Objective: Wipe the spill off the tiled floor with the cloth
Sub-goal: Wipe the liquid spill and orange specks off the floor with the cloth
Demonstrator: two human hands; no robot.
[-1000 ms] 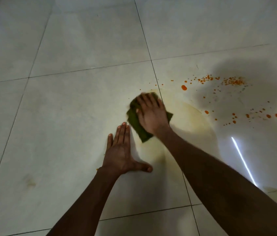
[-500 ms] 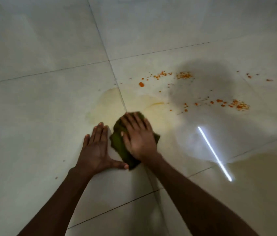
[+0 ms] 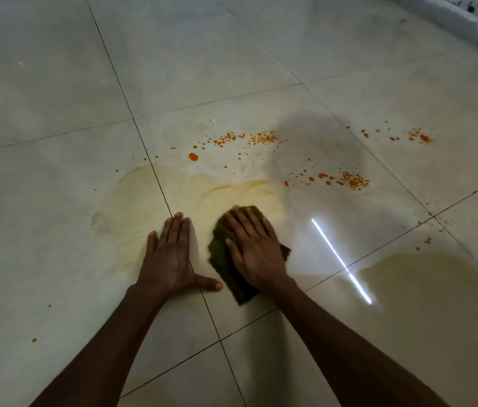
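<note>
right hand: laid flat on the cloth, palm down, fingers straight and close together, pointing away from the person; nothing is grasped, the cloth is only pressed to the floor.
left hand: laid flat on the bare floor just beside the cloth, fingers straight and together, thumb spread out to the side; the thumb tip is seen very near the cloth edge, but contact cannot be told.
cloth: a dark green cloth, folded or crumpled, lying on the floor under the right hand; its near corner is seen below the wrist and a small part shows on the far side of the hand.
floor: large pale glossy tiles divided by thin dark lines.
yellow smear: a wide pale yellow wet mark is spread over two tiles, beyond and around both hands; the cloth is placed on its near part.
orange drops: many small orange spots are scattered farther away and to the right, apart from the cloth.
second stain: another yellowish patch is seen at the right, well apart from the hands.
light streak: a bright white line is reflected on the tile between the cloth and the second stain.
</note>
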